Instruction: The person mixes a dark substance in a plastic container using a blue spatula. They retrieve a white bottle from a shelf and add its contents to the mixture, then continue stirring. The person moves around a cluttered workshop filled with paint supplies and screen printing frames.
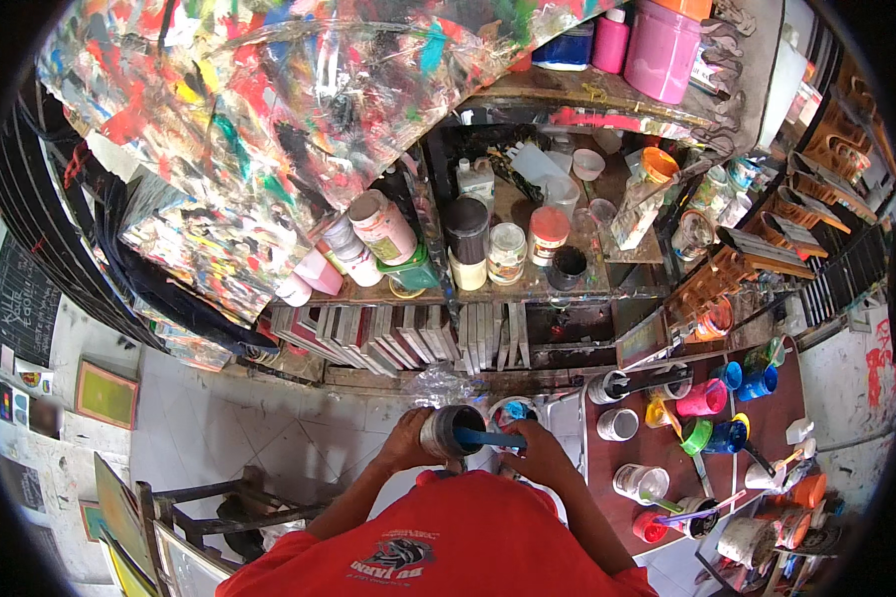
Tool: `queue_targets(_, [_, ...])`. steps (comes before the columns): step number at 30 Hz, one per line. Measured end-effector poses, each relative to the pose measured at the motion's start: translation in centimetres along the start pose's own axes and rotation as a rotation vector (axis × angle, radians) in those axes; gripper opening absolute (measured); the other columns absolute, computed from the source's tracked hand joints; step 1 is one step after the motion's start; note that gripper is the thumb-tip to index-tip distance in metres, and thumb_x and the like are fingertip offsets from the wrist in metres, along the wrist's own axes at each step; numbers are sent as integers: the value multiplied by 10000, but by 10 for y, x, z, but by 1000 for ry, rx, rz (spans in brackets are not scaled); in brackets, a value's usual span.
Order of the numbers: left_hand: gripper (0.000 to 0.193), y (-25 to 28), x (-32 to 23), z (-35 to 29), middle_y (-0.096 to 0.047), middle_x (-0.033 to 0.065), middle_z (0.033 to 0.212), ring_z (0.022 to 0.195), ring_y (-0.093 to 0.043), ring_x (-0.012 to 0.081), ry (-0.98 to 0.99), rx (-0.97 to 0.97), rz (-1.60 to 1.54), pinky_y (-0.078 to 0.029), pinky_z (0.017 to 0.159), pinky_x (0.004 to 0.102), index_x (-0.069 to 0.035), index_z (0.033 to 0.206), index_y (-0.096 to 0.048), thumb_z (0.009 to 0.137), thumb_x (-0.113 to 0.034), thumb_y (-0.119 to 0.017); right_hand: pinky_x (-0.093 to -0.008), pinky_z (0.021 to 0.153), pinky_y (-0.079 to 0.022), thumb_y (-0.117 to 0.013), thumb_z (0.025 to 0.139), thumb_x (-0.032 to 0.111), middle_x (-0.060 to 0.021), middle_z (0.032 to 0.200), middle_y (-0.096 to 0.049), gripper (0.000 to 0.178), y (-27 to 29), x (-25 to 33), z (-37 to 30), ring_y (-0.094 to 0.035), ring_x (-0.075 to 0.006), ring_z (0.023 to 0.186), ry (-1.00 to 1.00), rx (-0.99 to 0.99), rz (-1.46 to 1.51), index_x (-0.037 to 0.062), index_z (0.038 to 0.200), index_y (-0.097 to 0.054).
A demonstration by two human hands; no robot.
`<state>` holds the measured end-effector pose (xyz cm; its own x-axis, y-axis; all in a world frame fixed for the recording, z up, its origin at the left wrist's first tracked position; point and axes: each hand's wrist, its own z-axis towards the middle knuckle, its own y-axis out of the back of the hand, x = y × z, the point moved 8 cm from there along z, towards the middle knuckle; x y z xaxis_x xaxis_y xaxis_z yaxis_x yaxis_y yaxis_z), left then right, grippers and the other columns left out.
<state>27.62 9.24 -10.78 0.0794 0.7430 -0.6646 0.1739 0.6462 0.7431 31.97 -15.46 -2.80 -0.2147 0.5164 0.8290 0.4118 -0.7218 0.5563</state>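
**Stirring paint over a crowded studio floor**

We see our left hand (405, 441) wrapped around a grey paint can (444, 430), its grip closed on the can's side and holding it tilted in front of the chest, above the tiled floor (259, 438). Our right hand (540, 453) has its grip closed on a blue stick (490, 437), whose far end sits inside the can's dark mouth.

Just to the right stands a brown tabletop (796, 398) packed with small paint cups (704, 399) in pink, blue, green and orange. On the far side a shelf (528, 289) carries jars and bottles, with a stack of canvases (398, 338) beneath it and a paint-splattered sheet (269, 109) hanging at far left.

We judge the main risk to be spilling: the can is tilted and held in the air, so a strong stir could slop paint onto the red shirt (448, 537) or the floor. A right elbow swinging out could also knock over the nearest cups
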Motion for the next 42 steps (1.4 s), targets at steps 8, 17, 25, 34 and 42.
queue_targets(8, [1076,12,29,-16,-522,184,1379,1307,-466,391,49,68,-43,-339,1132,477,-58,1412,-422,508,-329,-938,-448,698,-526,-730,836,283,-95,906,-679,264,-35,3,13,-677,-298,843,113,172,-325,98,1003,-643])
queue_targets(17, [1054,11,24,-47,-544,167,1346,1288,-491,366,105,79,-22,-362,1113,464,-69,1404,-443,507,-335,-928,-514,666,-510,-562,954,419,-165,784,-683,375,-62,-18,17,-671,-377,735,-8,298,-273,53,944,-645])
queue_targets(25, [1057,0,16,-62,-550,155,1331,1243,-524,367,52,5,30,-395,1086,468,-63,1387,-463,492,-350,-947,-487,709,-510,-610,937,309,-163,845,-670,258,-58,-22,-2,-661,-363,799,-34,162,-163,54,938,-645])
queue_targets(34, [1018,-18,25,-71,-554,185,1330,1254,-507,392,125,33,44,-405,1081,483,-43,1367,-467,524,-384,-925,-489,772,-533,-632,906,306,-187,931,-698,269,-54,-28,-12,-679,-376,897,-158,314,-149,70,1035,-630])
queue_targets(42, [1004,-8,29,-68,-556,193,1317,1246,-512,397,112,6,98,-402,1081,487,-43,1348,-474,527,-408,-922,-374,671,-553,-699,874,310,-147,781,-711,299,-84,-76,-7,-712,-266,712,-309,305,144,41,1002,-675])
